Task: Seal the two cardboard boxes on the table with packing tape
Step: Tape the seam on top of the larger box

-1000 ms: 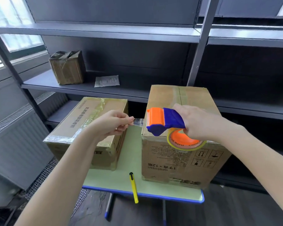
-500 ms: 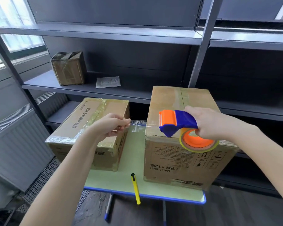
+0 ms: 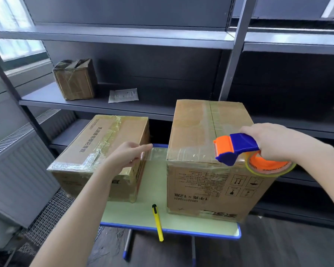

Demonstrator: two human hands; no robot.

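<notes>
At frame centre, the left hand [image 3: 126, 158] pinches the clear packing tape strip [image 3: 156, 152], which runs across the taller brown cardboard box [image 3: 204, 130] to the blue-and-orange tape dispenser [image 3: 236, 148]. The right hand [image 3: 278, 143] grips the dispenser with curled fingers. The flatter brown cardboard box [image 3: 104, 143] sits centre-left.

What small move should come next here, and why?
Probably the left hand should fold the free end of the tape strip down onto the taller box and press it there. The strip runs taut from that hand to the tape dispenser in the right hand, along the box's near top edge, overhanging its left corner.
</notes>
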